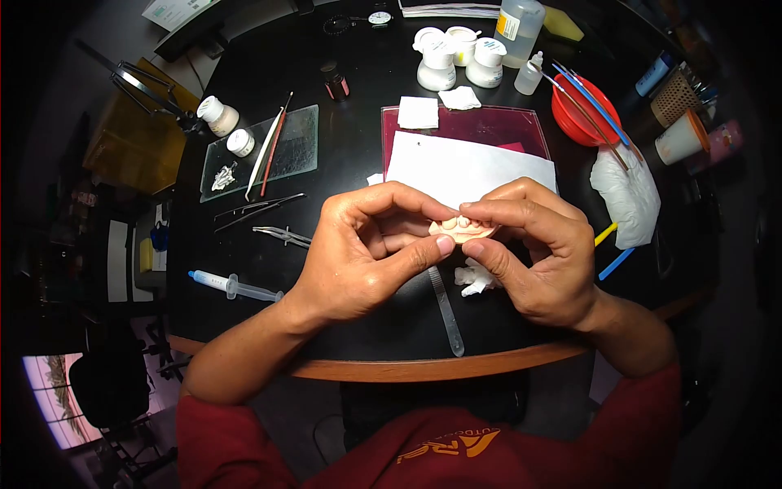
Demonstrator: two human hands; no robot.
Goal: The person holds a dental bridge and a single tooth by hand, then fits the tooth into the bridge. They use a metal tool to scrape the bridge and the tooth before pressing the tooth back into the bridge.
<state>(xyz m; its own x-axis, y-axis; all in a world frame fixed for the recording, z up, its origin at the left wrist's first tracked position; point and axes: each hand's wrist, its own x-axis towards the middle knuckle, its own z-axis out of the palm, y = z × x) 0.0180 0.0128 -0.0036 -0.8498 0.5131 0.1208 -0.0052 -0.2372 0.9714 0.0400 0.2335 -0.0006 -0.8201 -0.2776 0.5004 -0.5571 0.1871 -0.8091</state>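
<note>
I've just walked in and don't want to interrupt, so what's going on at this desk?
A person is holding a small pinkish dental model up in front of them. The left hand and right hand pinch it from opposite sides, partly covering it. No tool is in either hand: a flat file-like strip lies near the table's front edge, and slim tools rest on a glass slab.

The left forearm [248, 346] and right forearm [639, 334] slant inward, elbows set wide; the left hand [358, 253] and right hand [550, 253] nearly meet before the chest. The left thumb [415, 256] and right thumb [494, 263] each sit opposite a bent index finger, pinching; the other fingers curl.
</note>
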